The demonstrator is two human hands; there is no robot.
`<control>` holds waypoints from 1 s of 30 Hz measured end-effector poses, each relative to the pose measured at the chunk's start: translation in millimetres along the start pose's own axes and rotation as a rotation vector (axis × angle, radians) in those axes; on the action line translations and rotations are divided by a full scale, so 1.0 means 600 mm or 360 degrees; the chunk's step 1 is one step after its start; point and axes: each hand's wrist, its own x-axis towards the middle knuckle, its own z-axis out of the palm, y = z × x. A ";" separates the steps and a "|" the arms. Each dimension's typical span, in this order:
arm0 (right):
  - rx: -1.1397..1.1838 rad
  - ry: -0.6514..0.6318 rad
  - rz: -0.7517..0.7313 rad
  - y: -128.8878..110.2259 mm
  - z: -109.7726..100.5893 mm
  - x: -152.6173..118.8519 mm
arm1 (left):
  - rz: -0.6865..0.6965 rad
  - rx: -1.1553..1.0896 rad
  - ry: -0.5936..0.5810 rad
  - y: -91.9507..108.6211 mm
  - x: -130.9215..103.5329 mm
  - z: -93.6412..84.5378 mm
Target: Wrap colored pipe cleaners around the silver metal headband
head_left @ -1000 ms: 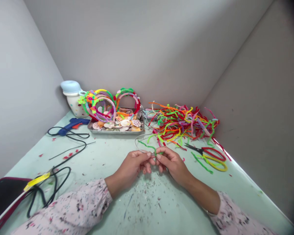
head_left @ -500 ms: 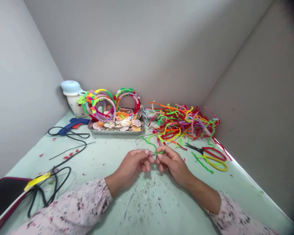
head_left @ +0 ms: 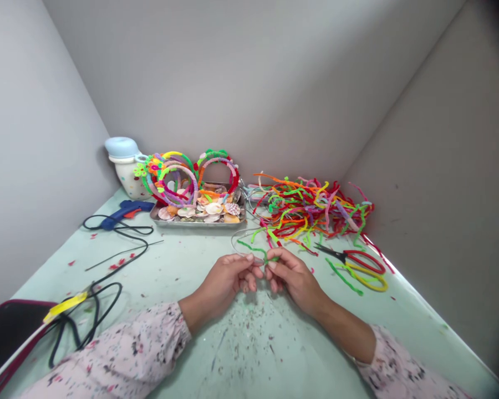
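Left hand (head_left: 233,272): thumb and fingers closed on a thin metal hoop (head_left: 232,241), mid-worktop (head_left: 191,260). Right hand (head_left: 294,278): fingertips pinched on a green fuzzy strand (head_left: 251,247), at the hoop. Scissors (head_left: 363,261): near worktop's right edge. Risk: a loosened pinch could let the strand slip along the bare metal.

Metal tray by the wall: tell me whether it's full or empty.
Full, or nearly so: seashells are spread across the metal tray, right up to its front rim.
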 end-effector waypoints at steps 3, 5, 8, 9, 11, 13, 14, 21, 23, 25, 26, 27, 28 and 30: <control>-0.0025 0.0006 -0.0033 -0.002 0.001 -0.002 | 0.0014 0.0030 -0.0002 -0.002 -0.001 -0.001; -0.0055 0.0009 -0.0069 -0.004 0.002 -0.003 | 0.0018 0.0036 0.0004 -0.002 -0.002 -0.001; -0.0110 0.0021 -0.0103 -0.006 0.003 -0.004 | 0.0018 0.0048 0.0011 -0.002 -0.002 0.000; -0.0123 0.0026 -0.0103 -0.007 0.003 -0.004 | 0.0018 0.0054 0.0011 -0.002 -0.002 0.000; -0.0143 0.0035 -0.0094 -0.007 0.003 -0.004 | 0.0016 0.0059 0.0009 -0.002 -0.002 0.000; -0.0152 0.0036 -0.0079 -0.008 0.003 -0.004 | 0.0017 0.0061 0.0009 -0.002 -0.001 0.000; -0.0153 0.0033 -0.0075 -0.008 0.003 -0.004 | 0.0017 0.0062 0.0011 -0.003 -0.001 0.000; -0.0161 0.0064 -0.0060 -0.011 0.006 -0.004 | 0.0027 0.0075 0.0028 -0.002 -0.003 0.001; -0.0135 0.0088 -0.0044 -0.011 0.005 -0.002 | 0.0025 0.0097 0.0045 -0.002 -0.003 0.003; -0.0081 0.0130 -0.0040 -0.010 0.003 0.000 | 0.0029 0.0141 0.0075 -0.004 -0.003 0.006; -0.0048 0.0158 -0.0043 -0.009 0.002 0.001 | 0.0032 0.0173 0.0091 -0.005 -0.004 0.007; -0.0016 0.0187 -0.0049 -0.008 0.001 0.002 | 0.0041 0.0213 0.0110 -0.006 -0.006 0.008; 0.0008 0.0210 -0.0051 -0.008 -0.001 0.003 | 0.0067 0.0274 0.0134 -0.007 -0.008 0.010; 0.0036 0.0227 -0.0041 -0.007 -0.002 0.004 | 0.0185 0.0450 0.0213 -0.008 -0.014 0.012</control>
